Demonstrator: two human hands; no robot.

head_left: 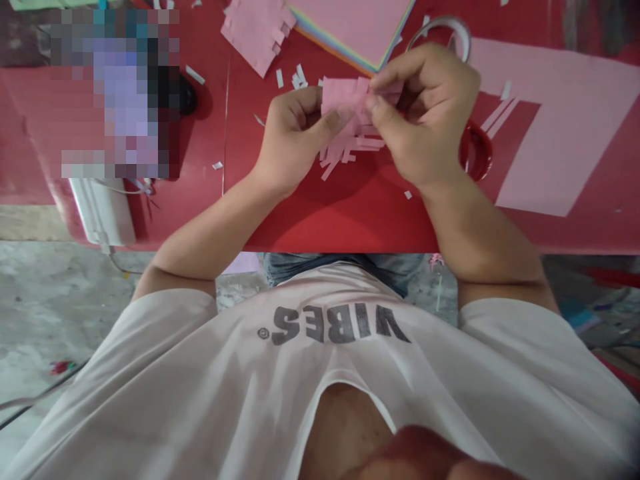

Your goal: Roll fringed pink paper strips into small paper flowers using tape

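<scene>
Both hands hold a small piece of pink paper (345, 95) with strips along it, raised over the red table. My left hand (295, 130) pinches its left part, thumb on the near face. At its right part, my right hand (425, 110) grips a strip between thumb and forefinger. Narrow pink paper strips (345, 148) show just below the piece; whether they hang from it or lie on the table I cannot tell. Beside my right wrist are red scissor handles (477, 152), partly hidden by the arm.
A stack of coloured paper (355, 30) and a pink woven paper sheet (257, 33) lie at the back. A tape roll (463, 40) sits behind my right hand. Pink cut paper (565, 133) spreads at right. A white power strip (103, 210) stands at the left edge.
</scene>
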